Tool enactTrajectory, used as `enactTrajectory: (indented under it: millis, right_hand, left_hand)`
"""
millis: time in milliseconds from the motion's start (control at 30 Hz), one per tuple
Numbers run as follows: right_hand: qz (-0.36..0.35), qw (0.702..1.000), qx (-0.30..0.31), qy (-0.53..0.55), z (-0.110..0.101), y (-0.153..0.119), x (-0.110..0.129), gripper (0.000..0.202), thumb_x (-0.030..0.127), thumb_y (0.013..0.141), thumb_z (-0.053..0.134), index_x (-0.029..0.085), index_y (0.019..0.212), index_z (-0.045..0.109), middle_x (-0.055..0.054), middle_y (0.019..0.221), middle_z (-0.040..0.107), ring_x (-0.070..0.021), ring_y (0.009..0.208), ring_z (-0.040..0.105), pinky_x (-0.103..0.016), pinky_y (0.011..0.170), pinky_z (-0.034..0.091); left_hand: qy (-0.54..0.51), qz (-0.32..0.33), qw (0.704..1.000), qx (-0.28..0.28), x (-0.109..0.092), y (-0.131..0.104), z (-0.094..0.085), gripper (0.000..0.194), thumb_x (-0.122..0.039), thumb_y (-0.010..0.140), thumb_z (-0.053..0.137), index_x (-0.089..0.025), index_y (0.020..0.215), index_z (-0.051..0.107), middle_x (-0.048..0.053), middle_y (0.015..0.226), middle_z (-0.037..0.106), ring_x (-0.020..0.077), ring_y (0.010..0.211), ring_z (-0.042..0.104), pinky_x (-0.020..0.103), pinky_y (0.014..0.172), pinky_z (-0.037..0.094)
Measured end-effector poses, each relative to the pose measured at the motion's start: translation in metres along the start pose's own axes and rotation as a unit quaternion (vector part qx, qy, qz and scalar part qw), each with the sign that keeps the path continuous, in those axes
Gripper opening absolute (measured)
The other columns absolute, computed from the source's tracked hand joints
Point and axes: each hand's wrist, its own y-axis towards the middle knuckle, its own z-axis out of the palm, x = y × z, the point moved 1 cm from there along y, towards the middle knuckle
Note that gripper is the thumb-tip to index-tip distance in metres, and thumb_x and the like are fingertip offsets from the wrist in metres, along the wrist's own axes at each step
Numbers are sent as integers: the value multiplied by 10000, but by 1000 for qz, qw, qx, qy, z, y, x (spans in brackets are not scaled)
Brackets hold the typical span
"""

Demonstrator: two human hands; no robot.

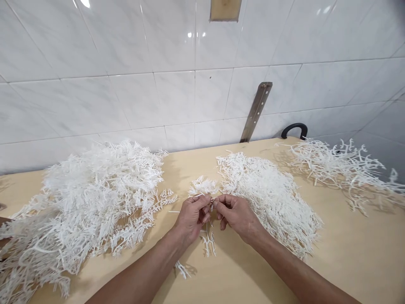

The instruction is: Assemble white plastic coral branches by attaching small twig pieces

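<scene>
My left hand (193, 215) and my right hand (234, 214) meet over the middle of the table, thumbs and fingertips pinched close together. Between them is a white branched plastic sprig (208, 242), its forked lower end hanging below my left fingers. What exactly each fingertip grips is mostly covered. Just beyond my hands lies a small tuft of white sprigs (203, 185). A short loose white piece (182, 269) rests near my left forearm. To the right of my right hand spreads a heap of white sprigs (262, 190).
A larger heap of white sprigs (104, 198) covers the left side of the table (354, 253). More thickly branched white pieces (338, 162) lie at the far right. A metal strip (256, 112) leans against the tiled wall (133, 101), and a black curved handle (295, 128) stands at the back edge.
</scene>
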Motion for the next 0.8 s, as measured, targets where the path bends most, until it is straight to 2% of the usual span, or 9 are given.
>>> enactTrajectory:
  millis: [133, 267, 367, 500, 600, 667, 733, 800]
  right_hand:
    - [12, 999, -26, -26, 2, 2, 1, 94, 276, 782, 596, 184, 759, 603, 37, 555, 613, -135, 438, 620, -233, 452, 499]
    - [24, 992, -106, -63, -3, 6, 1, 44, 221, 742, 601, 214, 772, 569, 32, 551, 629, -172, 446, 634, -283, 459, 528]
    - [-16, 984, -151, -95, -12, 5, 10, 82, 291, 789, 595, 217, 787, 561, 25, 592, 645, -164, 427, 628, -284, 466, 518]
    - [-74, 964, -224, -122, -34, 2, 24, 224, 414, 806, 625, 196, 838, 582, 2, 607, 646, -162, 453, 632, -257, 453, 484]
    - [-108, 934, -300, -159, -54, 3, 28, 283, 450, 793, 633, 182, 878, 598, -34, 691, 667, -158, 469, 616, -257, 431, 456]
    - [-135, 907, -341, -205, -64, 4, 29, 310, 442, 793, 630, 174, 948, 607, -44, 740, 670, -157, 491, 605, -279, 475, 467]
    - [-155, 893, -348, -239, -67, 4, 30, 335, 438, 814, 614, 174, 1020, 618, -40, 757, 665, -157, 529, 595, -292, 529, 472]
    - [-150, 914, -290, -239, -62, 2, 31, 338, 464, 852, 578, 181, 1027, 643, -26, 725, 647, -150, 540, 569, -282, 531, 456]
  left_hand:
    - [32, 17, 999, 15, 1, -2, 1, 442, -441, 653, 823, -151, 551, 505, -51, 508, 438, 46, 408, 370, 218, 447, 273]
    - [76, 32, 995, 54, 4, -7, 3, 405, -452, 676, 809, -147, 590, 556, -44, 496, 454, 57, 419, 388, 216, 438, 284]
    - [93, 34, 993, 61, 5, -7, 4, 396, -468, 691, 794, -154, 613, 563, -36, 497, 480, 73, 426, 423, 221, 441, 337]
    - [99, 34, 994, 23, 4, -6, 5, 403, -499, 657, 802, -140, 680, 618, -19, 537, 539, 70, 425, 412, 211, 391, 331]
    - [97, 22, 995, 5, 3, -7, 6, 426, -513, 634, 806, -146, 676, 594, -12, 567, 581, 51, 382, 379, 202, 346, 278]
    - [102, 23, 995, 2, 2, -8, 7, 426, -517, 645, 796, -156, 665, 572, -34, 512, 545, 43, 352, 348, 197, 336, 250]
    - [111, 26, 994, 1, 2, -9, 7, 421, -521, 658, 785, -162, 663, 565, -61, 446, 482, 42, 330, 318, 194, 332, 232]
    - [115, 27, 993, -1, 2, -9, 7, 420, -525, 658, 783, -166, 664, 565, -73, 422, 452, 43, 321, 302, 195, 328, 223]
